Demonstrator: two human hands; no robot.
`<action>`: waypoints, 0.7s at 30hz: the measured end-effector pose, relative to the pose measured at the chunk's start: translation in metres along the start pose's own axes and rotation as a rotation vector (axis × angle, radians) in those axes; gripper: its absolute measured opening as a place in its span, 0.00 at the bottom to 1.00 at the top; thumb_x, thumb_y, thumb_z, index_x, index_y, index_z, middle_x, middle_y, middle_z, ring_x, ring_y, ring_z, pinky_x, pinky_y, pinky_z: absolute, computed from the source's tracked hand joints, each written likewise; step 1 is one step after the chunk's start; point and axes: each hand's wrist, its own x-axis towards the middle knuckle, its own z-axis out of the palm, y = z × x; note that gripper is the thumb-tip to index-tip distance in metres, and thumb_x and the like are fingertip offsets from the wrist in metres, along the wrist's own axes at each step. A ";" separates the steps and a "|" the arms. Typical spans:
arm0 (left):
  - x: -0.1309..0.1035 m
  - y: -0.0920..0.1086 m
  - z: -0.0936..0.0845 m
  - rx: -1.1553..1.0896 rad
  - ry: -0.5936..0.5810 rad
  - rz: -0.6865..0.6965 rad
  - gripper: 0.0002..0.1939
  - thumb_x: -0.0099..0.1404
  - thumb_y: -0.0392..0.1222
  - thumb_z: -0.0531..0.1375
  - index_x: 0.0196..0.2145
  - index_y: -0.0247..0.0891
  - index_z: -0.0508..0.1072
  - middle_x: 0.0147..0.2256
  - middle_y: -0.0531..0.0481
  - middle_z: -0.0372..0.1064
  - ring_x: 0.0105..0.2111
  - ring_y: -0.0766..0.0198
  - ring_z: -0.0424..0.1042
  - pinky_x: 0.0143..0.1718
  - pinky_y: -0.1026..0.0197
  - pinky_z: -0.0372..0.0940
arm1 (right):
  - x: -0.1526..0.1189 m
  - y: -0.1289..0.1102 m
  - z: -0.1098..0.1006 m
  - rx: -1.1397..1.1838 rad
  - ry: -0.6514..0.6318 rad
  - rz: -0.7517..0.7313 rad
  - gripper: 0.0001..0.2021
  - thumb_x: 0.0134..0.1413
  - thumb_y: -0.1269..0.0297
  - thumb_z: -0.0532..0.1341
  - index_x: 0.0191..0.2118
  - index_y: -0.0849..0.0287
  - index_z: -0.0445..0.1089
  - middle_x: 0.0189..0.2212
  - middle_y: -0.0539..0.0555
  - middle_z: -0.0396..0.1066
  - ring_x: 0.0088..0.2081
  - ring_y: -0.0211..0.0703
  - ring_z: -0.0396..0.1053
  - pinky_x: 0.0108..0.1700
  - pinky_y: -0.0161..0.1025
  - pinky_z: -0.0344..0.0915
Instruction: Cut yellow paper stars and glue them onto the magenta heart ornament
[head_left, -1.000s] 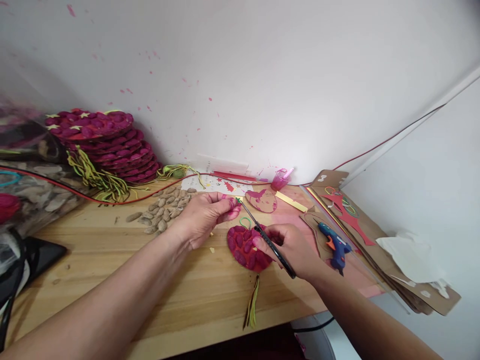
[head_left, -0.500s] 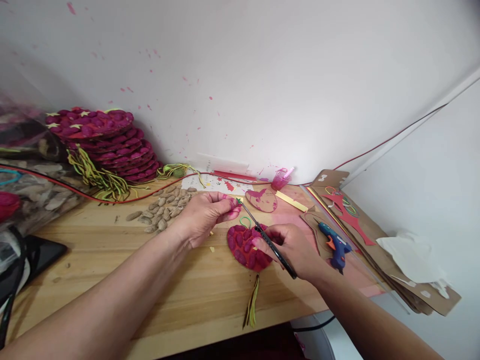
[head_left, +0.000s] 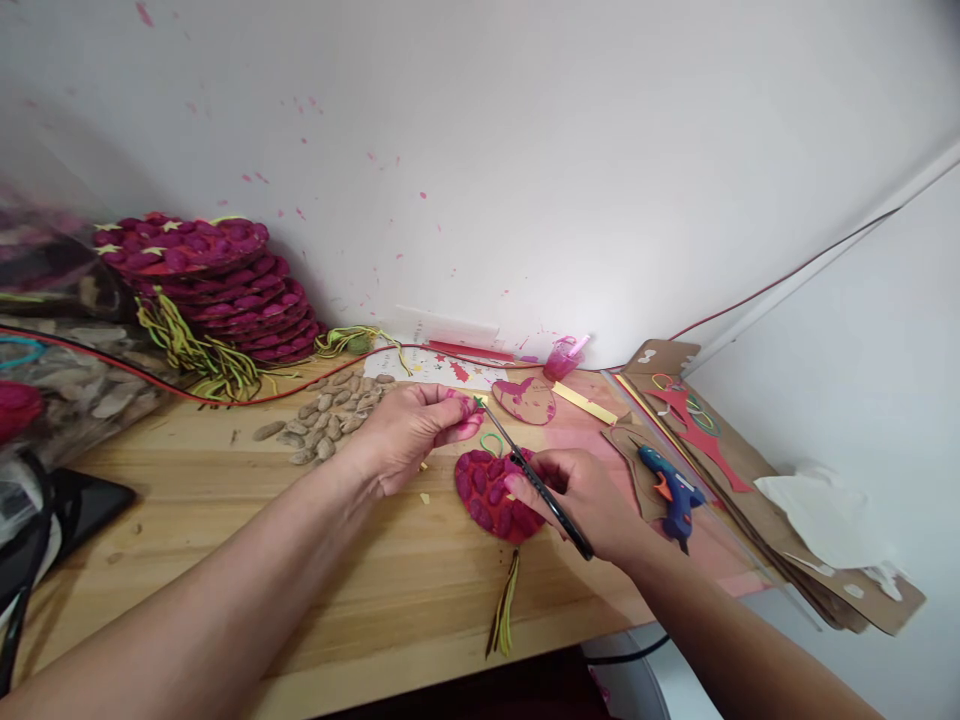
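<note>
My left hand (head_left: 431, 425) pinches a small piece of yellow paper (head_left: 482, 400) with a green star shape (head_left: 478, 402) on it. Black-handled scissors (head_left: 551, 500) are in my right hand (head_left: 581, 495), their tip against the paper by my left fingertips. Below the blades lies a heart-shaped piece (head_left: 480, 497) covered in magenta lumps, with a green loop (head_left: 491, 442) at its top and a yellow-and-brown yarn tassel (head_left: 504, 610) at its foot. My right hand hides part of this heart.
Peanuts in shells (head_left: 330, 420) lie left of my hands, before a stack of magenta pieces (head_left: 247, 290). A red cable (head_left: 307, 384) crosses the table's back. Rightward are a yellow strip (head_left: 585, 403), a blue glue gun (head_left: 675, 500), cardboard (head_left: 750, 520) and a pink cup (head_left: 562, 360).
Both hands, the scissors and the paper hold nearly the same place. The whole view has shifted very slightly.
</note>
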 end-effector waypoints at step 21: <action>0.000 0.000 0.001 -0.013 0.003 -0.006 0.05 0.58 0.26 0.65 0.25 0.27 0.76 0.24 0.46 0.75 0.24 0.70 0.74 0.31 0.69 0.72 | -0.002 -0.002 -0.002 0.028 -0.027 0.013 0.17 0.54 0.53 0.64 0.24 0.59 0.63 0.19 0.45 0.57 0.21 0.33 0.53 0.23 0.33 0.49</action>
